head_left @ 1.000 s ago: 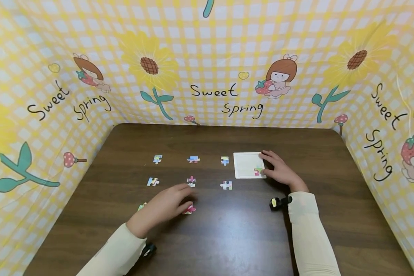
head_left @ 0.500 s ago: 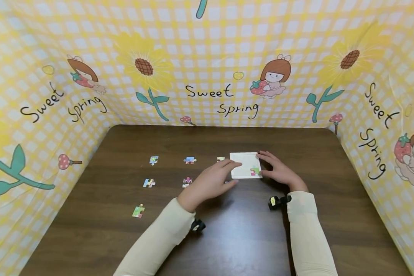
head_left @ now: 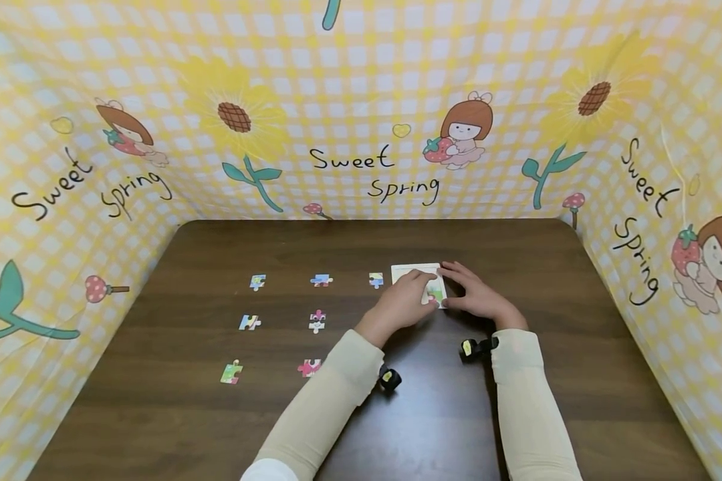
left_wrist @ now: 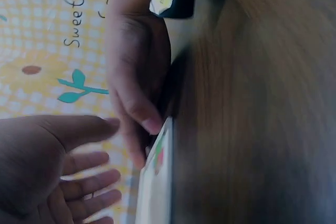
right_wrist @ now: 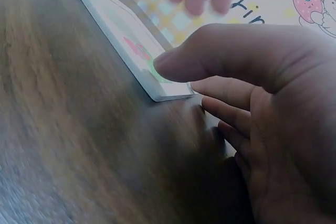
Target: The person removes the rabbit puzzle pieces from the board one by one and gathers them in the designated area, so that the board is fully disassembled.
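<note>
A shallow white puzzle tray (head_left: 404, 269) lies near the table's middle, with a green-and-pink jigsaw piece (head_left: 436, 292) in its lower right corner. My right hand (head_left: 478, 295) holds the tray's right side; in the right wrist view the thumb (right_wrist: 176, 66) bends over the corner and fingers lie along the edge. Over the tray's lower left part is my left hand (head_left: 400, 304). In the left wrist view this left hand (left_wrist: 31, 161) shows thumb and fingers apart, holding nothing. It hides part of the tray and some table below.
Several loose jigsaw pieces lie in rows left of the tray, among them a blue one (head_left: 376, 280), a smiling-face one (head_left: 317, 322), a pink one (head_left: 309, 367) and a green one (head_left: 231, 371). A yellow checked cloth (head_left: 361, 87) walls the brown table (head_left: 174, 427).
My left hand has moved right and away from the lower middle pieces, over to the tray. The right hand stays at the tray's right side. The head view has shifted slightly.
</note>
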`<state>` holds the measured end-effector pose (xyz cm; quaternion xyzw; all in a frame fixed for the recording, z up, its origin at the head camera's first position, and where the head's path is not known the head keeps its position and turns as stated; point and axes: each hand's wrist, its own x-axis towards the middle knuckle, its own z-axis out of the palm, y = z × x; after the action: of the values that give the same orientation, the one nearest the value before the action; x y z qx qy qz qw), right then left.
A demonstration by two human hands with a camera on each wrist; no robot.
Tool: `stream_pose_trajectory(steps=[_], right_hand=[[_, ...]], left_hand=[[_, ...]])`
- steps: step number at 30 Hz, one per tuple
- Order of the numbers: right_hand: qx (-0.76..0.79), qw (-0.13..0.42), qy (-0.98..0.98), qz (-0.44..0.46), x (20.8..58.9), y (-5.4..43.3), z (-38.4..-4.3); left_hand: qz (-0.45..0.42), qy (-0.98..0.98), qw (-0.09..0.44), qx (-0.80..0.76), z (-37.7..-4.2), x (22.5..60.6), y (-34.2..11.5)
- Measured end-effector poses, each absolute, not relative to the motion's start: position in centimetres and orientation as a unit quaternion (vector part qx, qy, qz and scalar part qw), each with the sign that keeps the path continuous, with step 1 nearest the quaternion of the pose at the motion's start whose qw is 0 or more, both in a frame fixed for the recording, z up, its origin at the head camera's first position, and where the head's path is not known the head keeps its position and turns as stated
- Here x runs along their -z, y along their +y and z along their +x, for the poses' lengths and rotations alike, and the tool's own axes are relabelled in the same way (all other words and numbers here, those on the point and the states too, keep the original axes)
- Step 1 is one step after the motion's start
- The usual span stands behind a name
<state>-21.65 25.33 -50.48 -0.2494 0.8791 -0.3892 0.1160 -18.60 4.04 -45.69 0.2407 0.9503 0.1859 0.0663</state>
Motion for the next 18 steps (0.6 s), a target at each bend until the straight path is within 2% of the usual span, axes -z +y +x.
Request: stream_pose_trajectory(steps=[5,18], right_hand=[[0.390,0.115,0.879,-0.247,50.4,25.0,-21.8],[0.387,0.115,0.881,-0.246,50.3,25.3,-21.8]], left_hand=[[0.199,0.955,0.089,-0.203,-19.2,47.0,4.9],[0.180,0.954,0.071,-0.230,-19.9,49.0,5.8]])
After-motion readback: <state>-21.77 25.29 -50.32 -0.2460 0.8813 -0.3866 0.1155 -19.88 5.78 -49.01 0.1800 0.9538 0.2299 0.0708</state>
